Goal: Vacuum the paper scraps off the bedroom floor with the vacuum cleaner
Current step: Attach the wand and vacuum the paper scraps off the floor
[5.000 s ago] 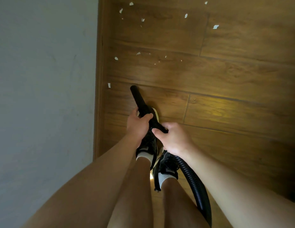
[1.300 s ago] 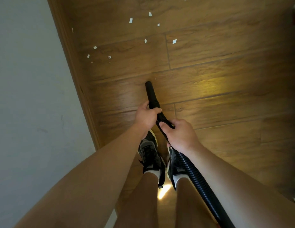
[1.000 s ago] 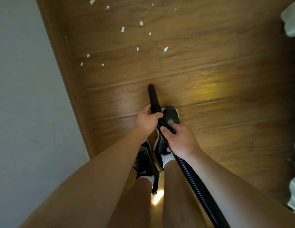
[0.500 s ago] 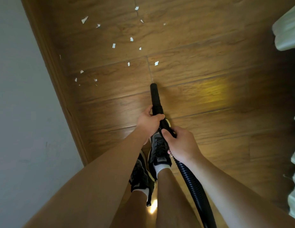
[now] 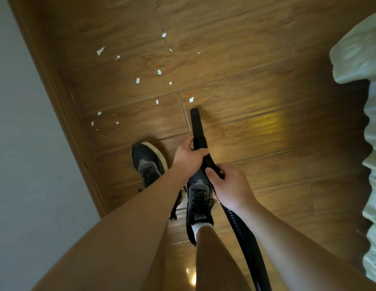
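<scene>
Hose nozzle (image 5: 195,114) near closest paper scrap (image 5: 191,99).
Our left hand (image 5: 188,157) and right hand (image 5: 229,186) clamp the hose (image 5: 241,229); scraps lie far-left. We risk airflow scattering light scraps toward the baseboard (image 5: 63,106).

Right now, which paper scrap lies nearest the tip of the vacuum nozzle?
The scrap just ahead of the nozzle tip, almost touching it. The other scraps all lie farther off, to the left or further ahead.
</scene>
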